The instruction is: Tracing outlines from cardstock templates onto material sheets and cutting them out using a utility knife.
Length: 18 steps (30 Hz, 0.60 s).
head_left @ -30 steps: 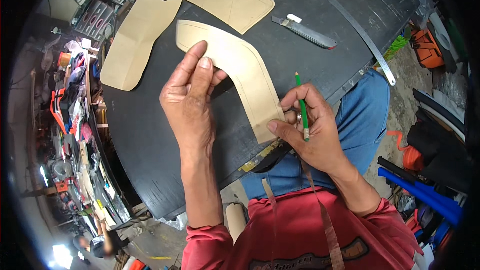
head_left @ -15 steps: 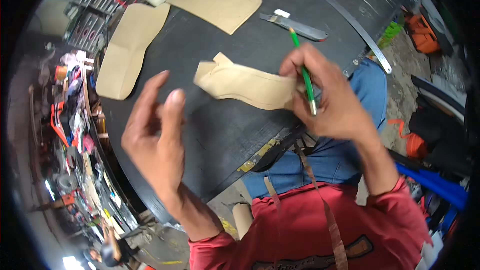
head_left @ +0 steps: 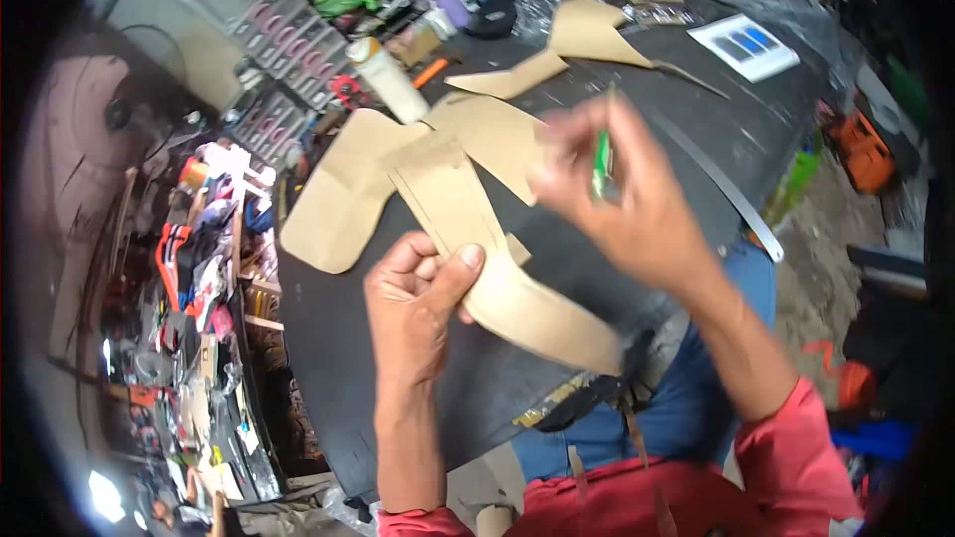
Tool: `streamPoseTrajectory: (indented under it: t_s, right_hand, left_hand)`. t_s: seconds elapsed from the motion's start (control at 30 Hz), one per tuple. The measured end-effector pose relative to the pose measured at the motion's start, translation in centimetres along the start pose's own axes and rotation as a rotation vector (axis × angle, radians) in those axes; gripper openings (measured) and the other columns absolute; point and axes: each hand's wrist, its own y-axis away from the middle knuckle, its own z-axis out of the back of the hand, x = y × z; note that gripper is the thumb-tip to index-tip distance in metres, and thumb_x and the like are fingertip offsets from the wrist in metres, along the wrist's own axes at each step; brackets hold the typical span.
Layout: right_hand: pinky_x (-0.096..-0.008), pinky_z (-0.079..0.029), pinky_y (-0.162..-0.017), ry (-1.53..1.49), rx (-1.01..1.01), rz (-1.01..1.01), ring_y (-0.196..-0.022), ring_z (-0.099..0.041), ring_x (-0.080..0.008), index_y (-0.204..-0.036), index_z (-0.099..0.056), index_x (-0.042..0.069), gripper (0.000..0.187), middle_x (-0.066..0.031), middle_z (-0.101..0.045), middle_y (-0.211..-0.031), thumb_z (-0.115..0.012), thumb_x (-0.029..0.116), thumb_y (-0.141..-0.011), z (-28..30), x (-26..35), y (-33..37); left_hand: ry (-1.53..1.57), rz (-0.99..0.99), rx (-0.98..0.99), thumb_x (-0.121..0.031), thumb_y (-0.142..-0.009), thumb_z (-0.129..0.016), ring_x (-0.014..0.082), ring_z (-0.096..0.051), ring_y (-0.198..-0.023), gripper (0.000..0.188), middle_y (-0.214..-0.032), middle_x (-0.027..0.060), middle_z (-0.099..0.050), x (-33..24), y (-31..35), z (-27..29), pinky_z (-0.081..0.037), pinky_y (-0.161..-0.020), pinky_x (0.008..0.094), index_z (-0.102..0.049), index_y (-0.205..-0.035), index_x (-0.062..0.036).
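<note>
My left hand (head_left: 410,303) is closed on a curved tan paper pattern piece (head_left: 517,298), thumb on top and fingers beneath. Thin drawn lines run along its edges, and it is held above the dark tabletop. In my right hand (head_left: 637,204), smeared by motion, is a green pencil (head_left: 601,167), raised to the right of the pattern piece and apart from it. Behind the held piece lie two more tan pattern pieces, a wide curved one (head_left: 333,204) on the left and a broad one (head_left: 487,129) partly covered by my right hand.
A long metal ruler (head_left: 731,189) lies along the right side of the black table (head_left: 338,338). More tan cutouts (head_left: 592,35) and a white printed sheet (head_left: 746,48) are at the far side. A pale bottle (head_left: 386,80) stands by the small-drawer cabinets (head_left: 279,45).
My left hand, empty and spread before, has taken the pattern piece, and my right hand has let go of it while keeping the pencil. The view has shifted toward the table's far side.
</note>
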Motion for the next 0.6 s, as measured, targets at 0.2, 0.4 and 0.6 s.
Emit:
streamPoseTrajectory:
  t_s: [0.2, 0.4, 0.6]
  right_hand:
    - [-0.0262, -0.057, -0.079, -0.434, 0.437, -0.667, -0.089, -0.069, -0.0089, -0.124, -0.059, 0.004, 0.036, -0.0022, -0.071, -0.098, -0.083, 0.008, -0.098, -2.7, 2.2, 8.6]
    - [-0.0241, -0.055, -0.087, -0.546, 0.397, -0.684, -0.097, -0.070, -0.0077, -0.126, -0.063, 0.001, 0.037, -0.0035, -0.075, -0.106, -0.084, 0.001, -0.096, -4.0, 2.0, 10.9]
    - [-0.0425, -0.059, -0.082, 0.102, 0.380, -0.470, -0.092, -0.077, -0.0344, -0.121, -0.065, 0.001, 0.040, -0.0188, -0.077, -0.101, -0.087, 0.015, -0.090, -4.6, -1.9, 11.2]
  left_hand:
    - [0.092, -0.011, -0.229, -0.003, -0.099, -0.079, 0.0121, -0.073, -0.076, 0.031, -0.093, 0.0131, -0.080, 2.6, -1.1, 0.5, -0.057, -0.068, 0.0249, -0.062, -0.124, 0.0039]
    - [-0.023, -0.006, -0.292, 0.002, -0.095, -0.079, 0.0118, -0.068, -0.067, 0.060, -0.089, 0.0129, -0.079, 4.6, -1.5, 4.5, -0.051, -0.059, 0.0260, -0.048, -0.146, 0.0084]
    - [-0.643, -0.043, -0.397, -0.009, -0.099, -0.072, 0.0161, -0.070, -0.077, 0.019, -0.090, 0.0092, -0.079, 11.4, -1.5, 8.9, -0.056, -0.070, 0.0344, -0.080, -0.111, 0.0031]
